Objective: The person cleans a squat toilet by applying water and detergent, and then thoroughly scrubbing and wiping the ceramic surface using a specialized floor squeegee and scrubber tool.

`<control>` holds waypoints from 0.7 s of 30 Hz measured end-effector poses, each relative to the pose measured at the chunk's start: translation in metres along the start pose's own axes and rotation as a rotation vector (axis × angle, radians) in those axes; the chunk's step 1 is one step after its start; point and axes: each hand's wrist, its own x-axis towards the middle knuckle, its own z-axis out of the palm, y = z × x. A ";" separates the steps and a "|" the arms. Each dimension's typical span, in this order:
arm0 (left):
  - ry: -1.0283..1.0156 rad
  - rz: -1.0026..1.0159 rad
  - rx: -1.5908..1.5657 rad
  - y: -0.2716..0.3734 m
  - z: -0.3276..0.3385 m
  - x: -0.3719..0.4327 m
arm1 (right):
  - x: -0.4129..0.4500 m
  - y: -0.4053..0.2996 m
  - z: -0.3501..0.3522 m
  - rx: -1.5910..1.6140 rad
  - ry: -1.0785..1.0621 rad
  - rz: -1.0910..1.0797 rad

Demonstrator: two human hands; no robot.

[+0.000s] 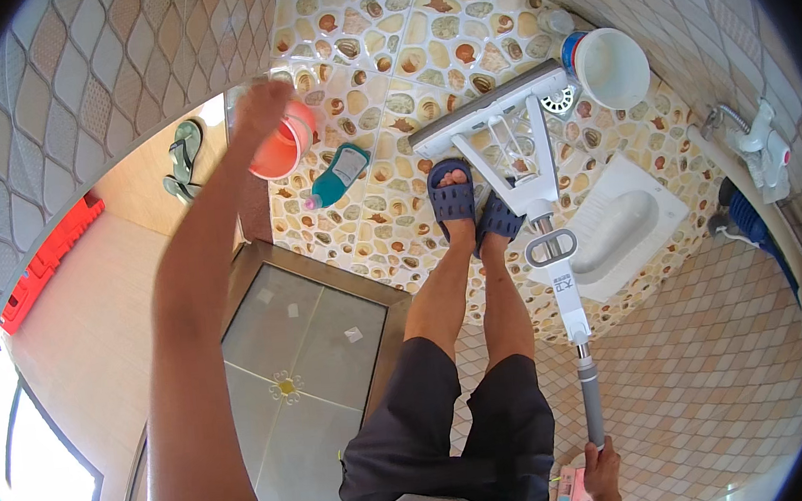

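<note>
A white-and-grey sponge mop point(489, 110) stands with its long head on the patterned tile floor in front of my feet. My right hand point(601, 473) is closed around the grey end of its handle. My left arm reaches forward, and my left hand point(265, 108) is over a red plastic bucket point(277, 154); the picture does not settle whether it grips the rim or handle. A teal bottle point(341, 175) with a pink cap lies on its side on the floor, between the red bucket and my blue slippers point(450, 192).
A white bucket point(612, 69) stands by the wall near a round floor drain point(558, 100). A squat toilet point(617, 228) is set into the floor at right. The open door point(308, 330) is at lower left; green flip-flops point(186, 151) lie beyond the threshold.
</note>
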 end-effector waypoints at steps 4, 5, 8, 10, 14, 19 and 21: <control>-0.390 -0.314 -0.245 0.080 0.051 -0.106 | -0.006 -0.005 -0.010 -0.009 -0.002 0.032; -0.413 -0.249 -0.065 0.115 0.049 -0.128 | -0.008 -0.008 -0.015 -0.006 -0.007 0.063; -0.345 -0.306 -0.021 0.111 0.065 -0.143 | -0.001 -0.029 -0.017 -0.018 -0.008 0.039; -0.279 -0.335 -0.031 0.115 0.078 -0.139 | -0.002 -0.021 -0.014 -0.002 -0.002 0.047; -0.245 -0.244 -0.036 0.112 0.082 -0.126 | -0.002 -0.020 -0.013 0.024 -0.004 0.061; -0.174 -0.209 -0.183 0.103 0.037 -0.075 | -0.001 -0.008 -0.011 -0.012 0.013 0.009; -0.094 -0.183 -0.282 0.089 0.016 -0.048 | -0.001 -0.009 -0.009 -0.016 0.025 -0.015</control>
